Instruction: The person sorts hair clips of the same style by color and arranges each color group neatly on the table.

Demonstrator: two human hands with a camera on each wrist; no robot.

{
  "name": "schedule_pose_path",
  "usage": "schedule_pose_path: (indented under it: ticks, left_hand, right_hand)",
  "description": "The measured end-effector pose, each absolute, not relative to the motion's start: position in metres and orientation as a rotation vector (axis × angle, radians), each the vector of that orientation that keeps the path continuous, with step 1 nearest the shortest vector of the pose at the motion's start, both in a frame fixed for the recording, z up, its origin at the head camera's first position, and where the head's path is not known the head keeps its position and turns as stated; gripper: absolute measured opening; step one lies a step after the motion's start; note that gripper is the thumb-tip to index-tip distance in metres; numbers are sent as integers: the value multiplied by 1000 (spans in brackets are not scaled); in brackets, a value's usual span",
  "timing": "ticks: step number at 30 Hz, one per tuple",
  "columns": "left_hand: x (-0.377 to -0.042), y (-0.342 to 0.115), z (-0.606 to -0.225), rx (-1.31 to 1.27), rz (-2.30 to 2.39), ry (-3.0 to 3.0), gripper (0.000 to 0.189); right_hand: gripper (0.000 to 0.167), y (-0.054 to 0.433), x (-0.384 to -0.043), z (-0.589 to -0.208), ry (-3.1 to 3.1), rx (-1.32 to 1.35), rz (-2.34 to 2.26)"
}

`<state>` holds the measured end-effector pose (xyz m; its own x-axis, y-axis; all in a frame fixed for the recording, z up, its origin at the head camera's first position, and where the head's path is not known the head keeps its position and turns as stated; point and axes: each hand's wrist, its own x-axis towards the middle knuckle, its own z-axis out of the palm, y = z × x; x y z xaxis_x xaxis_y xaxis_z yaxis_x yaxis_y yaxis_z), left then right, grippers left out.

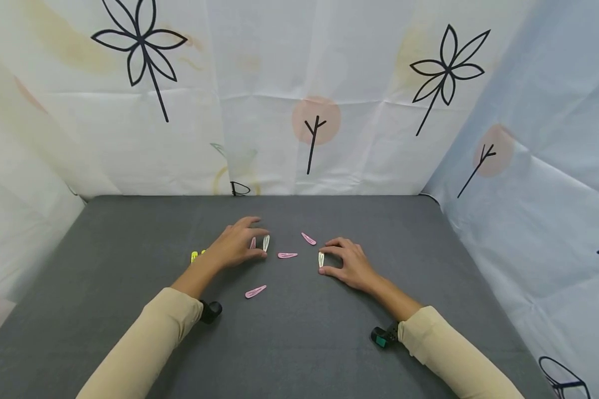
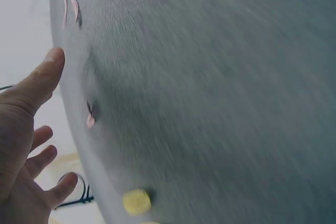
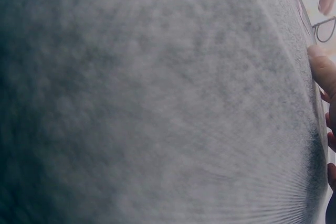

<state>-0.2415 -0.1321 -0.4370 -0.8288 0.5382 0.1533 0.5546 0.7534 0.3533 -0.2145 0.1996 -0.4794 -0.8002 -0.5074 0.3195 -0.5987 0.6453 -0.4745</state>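
My left hand pinches a white snap hair clip by its two ends, between thumb and a fingertip. A pink hair clip shows partly behind that hand. On the right, a second white hair clip stands lengthwise between the thumb and forefinger of my right hand. Between the hands lie two more pink clips, one level and one slanted. In the left wrist view the thumb is spread from the fingers. The right wrist view catches only fingertips at its edge.
A pink clip lies nearer, below the left hand. Yellow clips are partly hidden by the left wrist. The grey tabletop meets patterned white curtains behind and at both sides. Each wrist wears a black camera.
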Motion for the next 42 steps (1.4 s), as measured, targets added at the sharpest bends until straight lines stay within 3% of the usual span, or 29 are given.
schedule_pose_path:
  ticks: [21, 42]
  left_hand:
    - [-185, -217, -442, -898, -474, -2870, 52]
    - [-157, -240, -455, -853, -466, -2881, 51]
  right_hand:
    - [46, 199, -213, -479, -2762, 893, 893]
    - [48, 199, -212, -475, -2766, 893, 881]
